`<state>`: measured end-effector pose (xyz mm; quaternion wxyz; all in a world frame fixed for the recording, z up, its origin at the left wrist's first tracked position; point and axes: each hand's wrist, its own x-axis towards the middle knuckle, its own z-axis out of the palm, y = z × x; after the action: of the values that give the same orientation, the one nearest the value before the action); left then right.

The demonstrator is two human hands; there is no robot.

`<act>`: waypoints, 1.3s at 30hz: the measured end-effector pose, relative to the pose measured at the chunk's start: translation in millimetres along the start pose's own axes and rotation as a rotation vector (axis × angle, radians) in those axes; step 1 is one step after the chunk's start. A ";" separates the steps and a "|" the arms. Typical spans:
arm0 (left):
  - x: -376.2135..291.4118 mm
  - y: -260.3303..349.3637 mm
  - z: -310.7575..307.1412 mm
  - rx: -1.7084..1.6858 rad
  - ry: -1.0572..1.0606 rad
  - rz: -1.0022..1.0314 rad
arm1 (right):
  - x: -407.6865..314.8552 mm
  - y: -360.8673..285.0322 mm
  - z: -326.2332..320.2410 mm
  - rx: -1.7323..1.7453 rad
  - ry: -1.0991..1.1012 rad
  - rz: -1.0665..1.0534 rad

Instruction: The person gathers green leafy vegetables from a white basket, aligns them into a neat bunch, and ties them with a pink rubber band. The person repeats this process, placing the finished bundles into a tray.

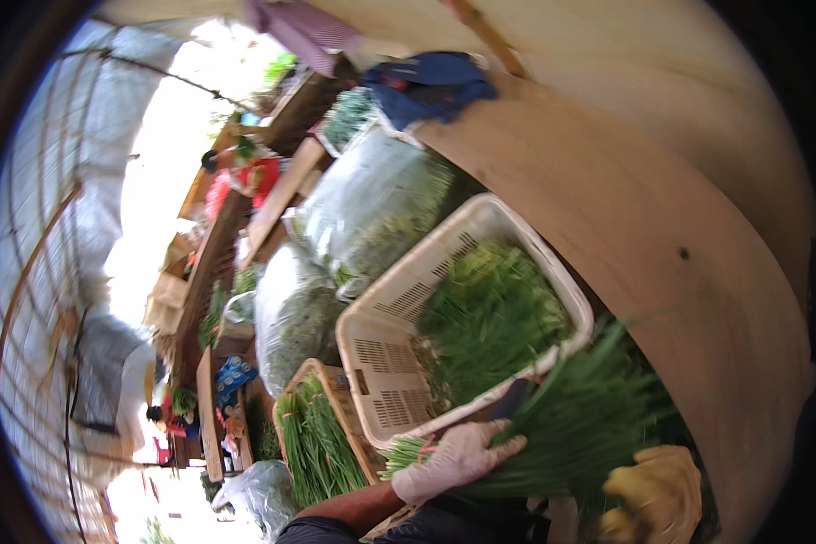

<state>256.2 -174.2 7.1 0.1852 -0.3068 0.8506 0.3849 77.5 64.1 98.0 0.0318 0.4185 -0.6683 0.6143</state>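
My left hand (459, 452), in a thin whitish glove, reaches in from the bottom and is closed around a bunch of long green leafy stalks (585, 415). Pale stem ends with a red band (427, 449) stick out to its left, and the blurred leaves fan out to the right. At the bottom right, beside the leaves, a yellow crumpled shape (659, 489) looks like a gloved right hand; its grip cannot be made out. Just beyond my left hand stands a white plastic crate (381, 347) with loose greens (493, 319) inside.
Left of the crate is a basket (350, 415) with red-banded green bunches. Large clear plastic bags of greens (374, 204) stand behind. A brown board (680, 251) runs along the right, with dark blue cloth (428, 81) at its far end. Other people work in the far left background.
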 end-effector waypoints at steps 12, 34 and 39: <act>-8.6 -2.5 17.8 -0.373 0.036 -0.056 | -44.5 -70.8 28.0 -0.259 0.132 0.012; -10.5 -15.2 22.0 -0.171 0.064 0.101 | -77.3 71.1 78.6 -0.314 0.010 0.511; -9.9 -11.2 21.2 -0.156 0.039 0.062 | -83.9 81.3 80.7 -0.406 0.162 0.413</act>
<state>272.7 -159.9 -6.9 0.1323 -0.3014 0.8304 0.4495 121.3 30.9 -32.9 0.0423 0.2084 -0.8436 0.4931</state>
